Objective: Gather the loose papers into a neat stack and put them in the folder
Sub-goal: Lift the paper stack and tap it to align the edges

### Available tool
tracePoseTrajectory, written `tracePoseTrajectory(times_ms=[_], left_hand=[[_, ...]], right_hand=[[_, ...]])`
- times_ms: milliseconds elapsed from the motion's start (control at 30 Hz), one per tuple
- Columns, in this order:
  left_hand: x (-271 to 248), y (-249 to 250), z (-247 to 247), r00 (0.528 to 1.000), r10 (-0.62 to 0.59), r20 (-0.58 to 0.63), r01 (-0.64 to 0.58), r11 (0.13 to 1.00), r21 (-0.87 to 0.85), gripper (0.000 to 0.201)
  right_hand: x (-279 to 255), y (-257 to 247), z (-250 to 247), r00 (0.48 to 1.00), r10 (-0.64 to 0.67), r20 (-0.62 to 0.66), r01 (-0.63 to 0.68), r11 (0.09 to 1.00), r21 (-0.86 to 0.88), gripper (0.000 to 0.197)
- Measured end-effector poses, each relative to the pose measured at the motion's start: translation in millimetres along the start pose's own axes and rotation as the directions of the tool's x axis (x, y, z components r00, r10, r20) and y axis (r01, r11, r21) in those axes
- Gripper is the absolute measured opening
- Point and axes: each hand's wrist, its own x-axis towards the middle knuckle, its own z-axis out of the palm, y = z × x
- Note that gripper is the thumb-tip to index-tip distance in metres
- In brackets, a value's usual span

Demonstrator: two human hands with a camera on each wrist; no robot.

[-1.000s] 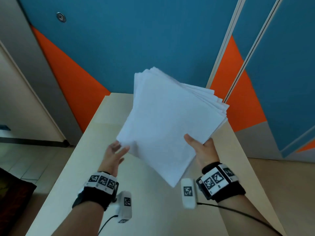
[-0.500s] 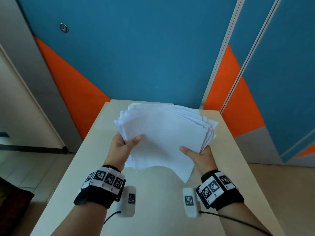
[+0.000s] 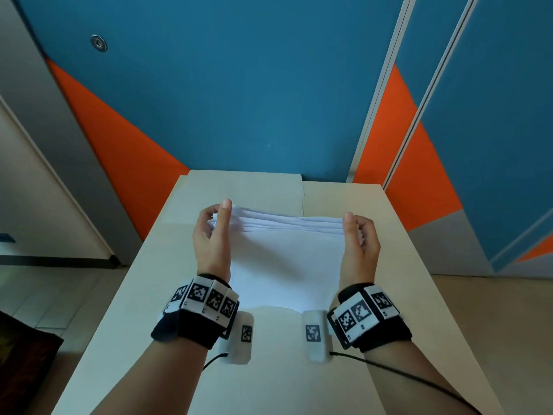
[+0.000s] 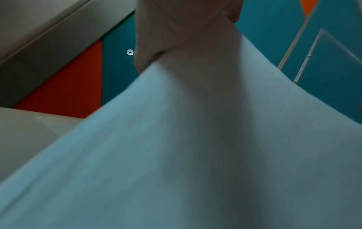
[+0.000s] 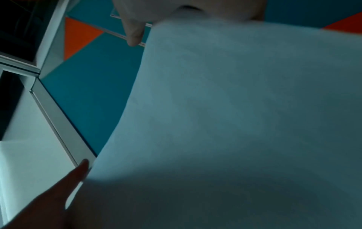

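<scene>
A stack of white papers (image 3: pixel 284 259) stands tilted on its near edge on the table, with the top sheet facing me. My left hand (image 3: pixel 217 215) grips the stack's left edge, thumb on the near side and fingers curled behind. My right hand (image 3: pixel 356 227) grips the right edge the same way. The far edges of the sheets are slightly fanned. A cream folder (image 3: pixel 254 188) lies flat at the table's far end, behind the stack. The papers (image 4: pixel 176 155) fill the left wrist view, and the papers (image 5: pixel 235 108) also fill most of the right wrist view.
The pale narrow table (image 3: pixel 269 378) runs away from me and ends at a blue and orange wall (image 3: pixel 239 100). Tiled floor (image 3: pixel 59 295) drops off on the left and right sides. Wrist camera cables trail over the near table.
The stack came down from high in my right hand and turned square to me. My left hand took hold of it, and both hands moved to its side edges.
</scene>
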Motion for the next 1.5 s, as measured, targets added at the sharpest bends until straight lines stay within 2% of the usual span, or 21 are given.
tracePoseTrajectory(times_ms=[133,233,367,467,533,633,733,767,833,867,933,1000,1067,1100,1133,1200,1233,1267,1367,1433,1500], left_hand=[[-3,1,11,0.993,0.026,-0.115,-0.023,0.999,0.030,0.032],[-2,-1,14,0.992,0.013,-0.127,-0.013,1.000,0.004,0.021],[-2,-1,14,0.989,0.056,-0.133,-0.055,0.998,0.013,0.025],[-2,-1,15,0.987,0.072,-0.141,-0.072,0.997,0.007,0.016],[-1,0,15,0.989,0.068,-0.133,-0.066,0.998,0.019,0.011],[6,1,8,0.993,0.056,-0.107,-0.053,0.998,0.028,0.020],[6,4,5,0.998,0.056,0.021,-0.056,0.998,0.013,0.005],[5,5,6,0.996,0.063,0.066,-0.064,0.998,0.013,0.010],[4,4,3,0.987,0.080,0.142,-0.083,0.996,0.019,0.039],[5,2,0,0.981,0.067,0.182,-0.070,0.997,0.011,0.049],[10,-6,-13,0.945,0.017,0.325,-0.017,1.000,-0.003,0.058],[17,-21,-30,0.880,-0.076,0.468,0.092,0.996,-0.010,0.077],[20,-35,-42,0.816,-0.214,0.536,0.205,0.976,0.077,0.103],[18,-40,-44,0.798,-0.264,0.541,0.230,0.964,0.132,0.102],[17,-44,-43,0.789,-0.296,0.539,0.241,0.955,0.173,0.089],[14,-49,-39,0.796,-0.326,0.510,0.263,0.945,0.194,0.062],[12,-48,-36,0.812,-0.315,0.491,0.249,0.949,0.195,0.054],[10,-44,-33,0.830,-0.291,0.476,0.227,0.956,0.188,0.047],[9,-31,-26,0.881,-0.199,0.429,0.159,0.979,0.128,0.025],[5,-26,-27,0.888,-0.162,0.431,0.127,0.986,0.110,0.026],[2,-36,-33,0.890,-0.178,0.421,0.136,0.982,0.127,0.054]], right_hand=[[0,2,9,0.995,-0.065,-0.073,0.061,0.996,-0.064,0.028],[1,3,11,0.991,-0.065,-0.113,0.054,0.993,-0.102,0.028],[5,3,8,0.984,-0.067,-0.167,0.052,0.995,-0.089,0.029],[5,3,7,0.983,-0.105,-0.154,0.094,0.992,-0.079,0.029],[4,4,7,0.984,-0.114,-0.135,0.105,0.992,-0.072,0.028],[7,6,5,0.984,-0.136,-0.117,0.128,0.989,-0.080,0.031],[10,6,3,0.987,-0.146,-0.063,0.143,0.988,-0.053,0.026],[10,6,4,0.988,-0.151,-0.042,0.149,0.988,-0.043,0.023],[8,5,4,0.990,-0.143,-0.012,0.143,0.990,-0.009,0.017],[8,4,3,0.992,-0.129,0.008,0.129,0.992,-0.002,0.022],[10,3,-5,0.989,-0.092,0.114,0.091,0.996,0.011,0.044],[12,6,-18,0.957,-0.029,0.289,0.028,1.000,0.008,0.073],[12,12,-30,0.915,0.111,0.387,-0.099,0.994,-0.051,0.087],[12,16,-34,0.900,0.180,0.397,-0.157,0.983,-0.090,0.089],[12,20,-36,0.887,0.234,0.397,-0.193,0.971,-0.141,0.085],[12,29,-34,0.878,0.314,0.362,-0.232,0.939,-0.253,0.055],[12,31,-34,0.881,0.333,0.336,-0.241,0.927,-0.287,0.040],[13,29,-33,0.887,0.333,0.319,-0.244,0.926,-0.289,0.033],[19,24,-29,0.919,0.239,0.313,-0.189,0.965,-0.181,0.029],[19,22,-27,0.927,0.205,0.314,-0.173,0.977,-0.126,0.026],[16,29,-26,0.910,0.250,0.332,-0.200,0.964,-0.176,0.026]])
